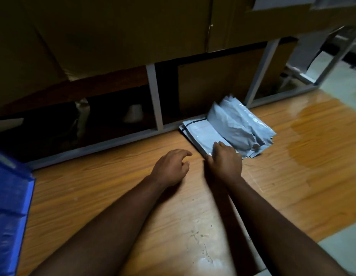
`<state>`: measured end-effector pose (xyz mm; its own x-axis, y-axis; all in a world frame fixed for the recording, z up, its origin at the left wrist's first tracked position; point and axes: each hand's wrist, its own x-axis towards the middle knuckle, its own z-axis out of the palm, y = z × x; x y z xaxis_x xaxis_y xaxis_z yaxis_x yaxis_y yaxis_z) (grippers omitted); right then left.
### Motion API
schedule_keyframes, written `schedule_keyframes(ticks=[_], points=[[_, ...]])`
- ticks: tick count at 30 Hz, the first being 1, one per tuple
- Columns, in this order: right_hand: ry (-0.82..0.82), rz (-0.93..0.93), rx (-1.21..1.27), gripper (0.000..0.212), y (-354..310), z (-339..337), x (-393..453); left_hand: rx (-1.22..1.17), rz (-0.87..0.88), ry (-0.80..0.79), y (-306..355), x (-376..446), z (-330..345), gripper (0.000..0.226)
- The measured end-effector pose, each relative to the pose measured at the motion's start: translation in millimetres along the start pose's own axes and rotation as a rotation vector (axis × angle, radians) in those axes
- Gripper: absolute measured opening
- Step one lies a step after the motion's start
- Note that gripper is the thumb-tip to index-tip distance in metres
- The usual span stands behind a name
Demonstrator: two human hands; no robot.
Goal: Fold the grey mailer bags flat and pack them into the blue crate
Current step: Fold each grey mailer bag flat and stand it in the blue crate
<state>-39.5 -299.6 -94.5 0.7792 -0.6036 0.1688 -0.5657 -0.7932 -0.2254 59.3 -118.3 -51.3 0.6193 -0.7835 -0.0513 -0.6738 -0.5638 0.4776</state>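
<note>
At the centre of the frame, a person's right hand point(225, 163) grips the near corner of a stack of grey mailer bags point(229, 128) lying on a wooden table point(113, 186). The left hand point(170, 166) hovers alongside, fingers loosely curled, empty. The blue crate point(9, 196) sits at the left edge.

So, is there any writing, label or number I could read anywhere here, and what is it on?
None can be read.
Pile of grey plastic mailer bags: a thin red line and a dark edge strip, no legible letters.
Blue plastic crate: a pale patch, too blurred to read.
Brown cardboard boxes: no print visible.
</note>
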Motion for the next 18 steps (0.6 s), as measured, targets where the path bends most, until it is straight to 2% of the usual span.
schedule_keyframes(ticks=[3,6,7,11,12,16,18], points=[[0.034,0.088,0.127,0.020,6,-2,1,0.002,-0.012,-0.006,3,8,-1,0.039],[0.171,0.106,0.271,0.009,8,-6,-8,-0.003,0.037,0.044,-1,7,-6,0.044],[0.215,0.081,0.318,0.011,5,-9,-14,0.003,0.064,0.077,-5,4,-10,0.051],[0.322,-0.211,0.425,0.019,-14,-18,-50,0.194,0.200,0.278,-33,-23,-26,0.082],[0.312,-0.309,0.463,0.020,-22,-16,-61,0.258,0.219,0.313,-42,-35,-30,0.081],[0.157,-0.594,0.570,0.028,-63,9,-95,0.319,0.235,0.360,-93,-100,-31,0.047],[0.091,-0.643,0.553,0.028,-81,23,-101,0.314,0.137,0.357,-120,-135,-27,0.053]])
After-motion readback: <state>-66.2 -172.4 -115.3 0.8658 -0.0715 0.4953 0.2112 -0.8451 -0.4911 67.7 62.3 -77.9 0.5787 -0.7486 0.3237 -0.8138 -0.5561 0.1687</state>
